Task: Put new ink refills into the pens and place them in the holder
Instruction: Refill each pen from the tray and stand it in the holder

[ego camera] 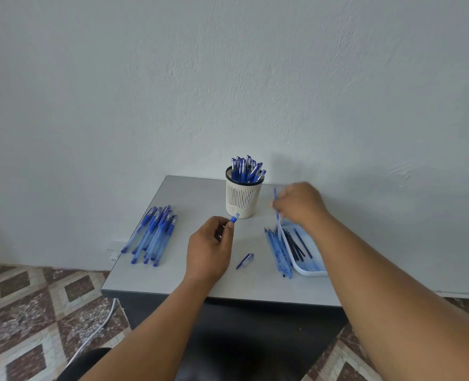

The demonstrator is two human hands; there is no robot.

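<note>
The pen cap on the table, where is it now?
In the head view the cap lies loose on the table, between the left hand and the refills beside the tray.

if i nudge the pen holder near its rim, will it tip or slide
The pen holder looks tall and narrow, with many pens standing above its rim, so it is probably top-heavy and may tip. It seems to be light perforated plastic on a smooth table, so a low push would likely slide it.

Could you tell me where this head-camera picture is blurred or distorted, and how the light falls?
Head view: the right hand and the refill it holds are smeared by motion, while the left hand and the holder look sharper. The wide lens bends the table edges. Light is soft and even, with a faint shadow on the wall above the right hand; no glare.
</note>
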